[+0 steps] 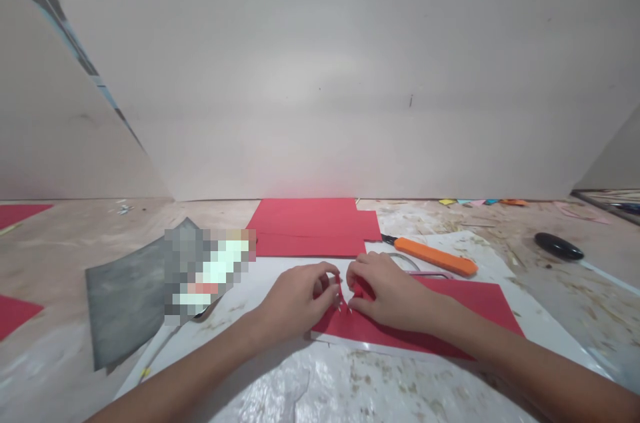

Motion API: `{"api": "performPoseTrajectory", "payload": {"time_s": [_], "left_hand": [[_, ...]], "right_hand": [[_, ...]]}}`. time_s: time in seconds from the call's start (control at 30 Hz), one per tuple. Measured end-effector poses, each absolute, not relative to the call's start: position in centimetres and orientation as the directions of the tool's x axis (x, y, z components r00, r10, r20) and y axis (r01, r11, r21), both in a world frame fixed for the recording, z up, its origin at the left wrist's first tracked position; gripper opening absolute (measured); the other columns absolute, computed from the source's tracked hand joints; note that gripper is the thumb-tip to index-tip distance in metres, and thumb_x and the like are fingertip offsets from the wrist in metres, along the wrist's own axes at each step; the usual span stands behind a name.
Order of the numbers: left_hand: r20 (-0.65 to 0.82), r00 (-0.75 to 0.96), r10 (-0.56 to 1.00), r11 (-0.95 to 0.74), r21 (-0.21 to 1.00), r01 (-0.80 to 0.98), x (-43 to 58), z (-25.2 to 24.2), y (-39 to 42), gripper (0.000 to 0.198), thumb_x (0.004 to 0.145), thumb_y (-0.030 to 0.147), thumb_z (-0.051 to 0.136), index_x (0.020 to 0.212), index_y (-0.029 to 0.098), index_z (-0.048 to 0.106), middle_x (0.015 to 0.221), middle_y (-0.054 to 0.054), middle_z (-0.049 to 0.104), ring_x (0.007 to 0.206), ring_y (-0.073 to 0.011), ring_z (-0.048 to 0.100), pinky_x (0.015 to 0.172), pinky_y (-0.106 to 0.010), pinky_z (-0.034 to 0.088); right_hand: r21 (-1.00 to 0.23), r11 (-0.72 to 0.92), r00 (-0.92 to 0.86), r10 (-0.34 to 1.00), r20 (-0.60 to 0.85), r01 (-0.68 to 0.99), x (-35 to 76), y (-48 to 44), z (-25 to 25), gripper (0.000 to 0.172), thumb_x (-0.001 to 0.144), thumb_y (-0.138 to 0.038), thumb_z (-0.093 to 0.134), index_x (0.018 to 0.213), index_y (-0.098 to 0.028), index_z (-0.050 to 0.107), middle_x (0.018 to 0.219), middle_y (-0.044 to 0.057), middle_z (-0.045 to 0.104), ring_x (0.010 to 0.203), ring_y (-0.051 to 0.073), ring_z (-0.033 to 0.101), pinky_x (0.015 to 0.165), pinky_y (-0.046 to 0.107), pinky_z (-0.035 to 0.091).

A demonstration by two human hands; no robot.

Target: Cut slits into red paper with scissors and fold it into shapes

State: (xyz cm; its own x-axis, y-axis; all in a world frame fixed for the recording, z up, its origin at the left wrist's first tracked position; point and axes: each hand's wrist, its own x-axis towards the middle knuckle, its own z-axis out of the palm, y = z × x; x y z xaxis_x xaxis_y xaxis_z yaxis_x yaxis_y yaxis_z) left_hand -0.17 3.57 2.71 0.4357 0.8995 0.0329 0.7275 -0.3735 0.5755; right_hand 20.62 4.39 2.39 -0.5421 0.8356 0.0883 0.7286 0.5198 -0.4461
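My left hand (300, 300) and my right hand (387, 293) meet at the middle of the table, fingers curled and pinching a small folded piece of red paper (356, 290) between them. Both hands rest over a larger red sheet (475, 306) that lies on a white board (530, 323). How the small piece is folded is hidden by the fingers.
A stack of red sheets (313, 226) lies behind the hands. An orange utility knife (433, 256) and scissor handles (415, 268) sit to the right, a black object (557, 246) further right. A grey mat (130, 296) lies left. White partition boards (320, 90) wall the back.
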Motion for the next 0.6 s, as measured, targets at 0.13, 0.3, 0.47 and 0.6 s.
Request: {"api": "performPoseTrajectory", "payload": {"time_s": [0.13,0.3,0.47,0.6], "left_hand": [[0.074,0.406,0.911,-0.396,0.431,0.811,0.7,2.2,4.7,0.017,0.087,0.032,0.051,0.086,0.022,0.064,0.078,-0.002,0.066,0.070,-0.0194,0.060,0.058,-0.027,0.036],[0.078,0.376,0.923,-0.372,0.434,0.821,1.0,1.8,5.4,0.009,0.082,0.027,0.055,0.084,0.022,0.063,0.083,-0.002,0.066,0.070,-0.0191,0.060,0.057,-0.027,0.035],[0.112,0.398,0.911,-0.405,0.437,0.803,0.9,2.1,4.9,0.016,0.086,0.030,0.053,0.095,0.025,0.065,0.085,-0.002,0.063,0.072,-0.0190,0.059,0.059,-0.026,0.036],[0.098,0.435,0.895,-0.435,0.405,0.804,1.4,2.2,4.9,0.021,0.090,0.037,0.050,0.097,0.028,0.066,0.079,-0.001,0.060,0.065,-0.0180,0.056,0.055,-0.026,0.031]], "right_hand": [[-0.428,0.519,-0.526,0.843,0.113,0.740,20.4,4.5,2.7,0.007,0.078,-0.016,0.061,0.083,-0.021,0.059,0.080,0.002,0.059,0.078,0.020,0.051,0.068,0.031,0.035],[-0.441,0.527,-0.513,0.843,0.161,0.727,20.5,4.7,2.2,0.010,0.079,-0.017,0.061,0.087,-0.022,0.059,0.081,0.002,0.060,0.074,0.019,0.050,0.067,0.031,0.034],[-0.428,0.562,-0.519,0.825,0.223,0.708,20.8,4.9,1.4,0.012,0.079,-0.013,0.058,0.088,-0.021,0.056,0.082,0.002,0.060,0.076,0.019,0.050,0.068,0.032,0.034],[-0.441,0.576,-0.524,0.815,0.245,0.689,20.6,4.9,1.0,0.013,0.078,-0.009,0.057,0.084,-0.021,0.054,0.080,0.000,0.060,0.072,0.017,0.049,0.068,0.031,0.033]]}}
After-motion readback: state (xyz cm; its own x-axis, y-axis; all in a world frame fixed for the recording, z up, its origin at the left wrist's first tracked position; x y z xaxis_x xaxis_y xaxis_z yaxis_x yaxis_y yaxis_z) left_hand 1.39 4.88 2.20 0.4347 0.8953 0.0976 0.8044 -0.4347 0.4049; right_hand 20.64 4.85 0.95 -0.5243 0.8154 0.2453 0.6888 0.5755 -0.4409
